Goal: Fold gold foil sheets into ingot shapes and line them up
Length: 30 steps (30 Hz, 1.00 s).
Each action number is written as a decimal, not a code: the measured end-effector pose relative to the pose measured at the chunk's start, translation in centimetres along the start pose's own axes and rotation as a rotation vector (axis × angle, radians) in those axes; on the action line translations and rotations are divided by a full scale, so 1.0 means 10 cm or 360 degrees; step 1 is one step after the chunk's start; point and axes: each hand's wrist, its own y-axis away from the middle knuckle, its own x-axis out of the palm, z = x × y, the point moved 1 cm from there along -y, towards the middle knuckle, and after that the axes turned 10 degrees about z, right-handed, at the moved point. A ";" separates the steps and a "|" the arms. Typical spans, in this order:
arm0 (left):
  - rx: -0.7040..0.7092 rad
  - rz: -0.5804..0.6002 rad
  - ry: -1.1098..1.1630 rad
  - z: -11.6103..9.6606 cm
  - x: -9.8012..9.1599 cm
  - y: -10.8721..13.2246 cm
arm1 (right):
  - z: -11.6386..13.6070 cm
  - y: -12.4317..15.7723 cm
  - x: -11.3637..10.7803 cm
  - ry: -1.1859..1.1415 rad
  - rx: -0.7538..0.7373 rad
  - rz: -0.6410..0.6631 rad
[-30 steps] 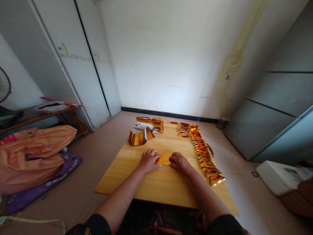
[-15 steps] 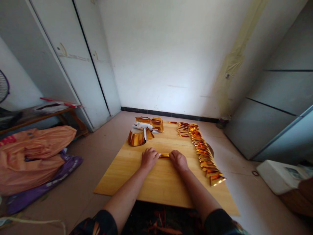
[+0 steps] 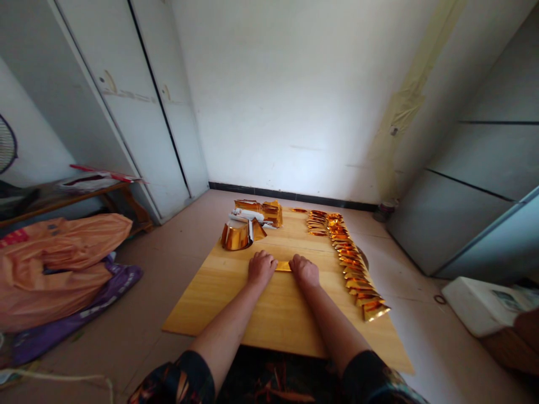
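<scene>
A small strip of gold foil paper (image 3: pixel 283 266) lies level just above or on the wooden board (image 3: pixel 210 303); I cannot tell which. My left hand (image 3: pixel 261 268) is closed on its left end, fingers curled. At the other end my right hand (image 3: pixel 305 271) grips it the same way. Only the strip's middle shows between them. Along the board's right side runs a long overlapping row of folded gold foil pieces (image 3: pixel 351 264). A shorter group of narrow folded foil pieces (image 3: pixel 317 222) lies at the far right of the board.
Curved gold foil sheets (image 3: pixel 236 234) stand at the board's far left, with a stack of foil paper (image 3: pixel 272 213) behind. Left on the floor are an orange cloth or bag (image 3: pixel 84 241) and a purple bag (image 3: pixel 80 314). A white box (image 3: pixel 480 306) stands at right.
My hands have drawn slightly closer together on the foil strip. It now shows a flatter, brighter face between them. The other foil pieces have not moved on the board.
</scene>
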 end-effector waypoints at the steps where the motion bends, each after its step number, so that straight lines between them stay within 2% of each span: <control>1: 0.0010 -0.0007 -0.0013 0.00 0.01 -0.01 | 0.00 -0.01 0.00 0.0002 0.0005 0.0008; 7: 0.0033 -0.0045 -0.0074 -0.01 0.01 -0.01 | 0.01 -0.03 -0.01 0.0023 0.0012 0.0034; 20: -0.0039 -0.0011 -0.0142 -0.05 0.01 0.01 | 0.03 -0.04 0.06 0.0152 0.0006 -0.0051; 25: -0.0050 0.0009 -0.0144 -0.06 0.00 0.02 | 0.03 0.00 0.01 0.0093 0.0046 -0.0043; 30: -0.0062 0.0008 -0.0140 -0.07 -0.01 0.03 | 0.08 0.03 -0.05 0.0105 -0.0188 -0.0059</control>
